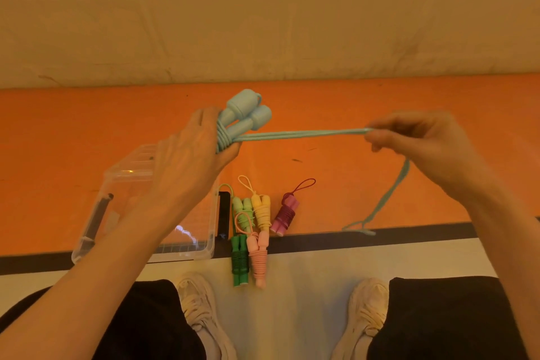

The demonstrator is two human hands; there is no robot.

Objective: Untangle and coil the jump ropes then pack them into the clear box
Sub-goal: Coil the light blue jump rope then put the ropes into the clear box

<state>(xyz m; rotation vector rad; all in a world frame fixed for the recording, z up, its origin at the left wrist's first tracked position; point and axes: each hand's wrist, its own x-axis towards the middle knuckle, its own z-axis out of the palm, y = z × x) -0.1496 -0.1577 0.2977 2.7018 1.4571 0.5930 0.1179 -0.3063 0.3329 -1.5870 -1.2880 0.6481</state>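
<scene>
I see both bare arms reaching forward over an orange floor mat (350,102). My left hand (193,149) is raised, fingers curled around the two handles of a light blue jump rope (301,135), with several turns of cord wound around them. My right hand (420,143) is held out at the same height, pinching the strands between thumb and fingertips; the cord runs taut between the hands, and a loose tail hangs from the right hand down to the mat. The clear box (187,248) sits open beneath my left forearm. Beside it lie five coiled ropes: light green (244,213), yellow (262,212), purple (285,215), dark green (239,260), pink (258,257).
</scene>
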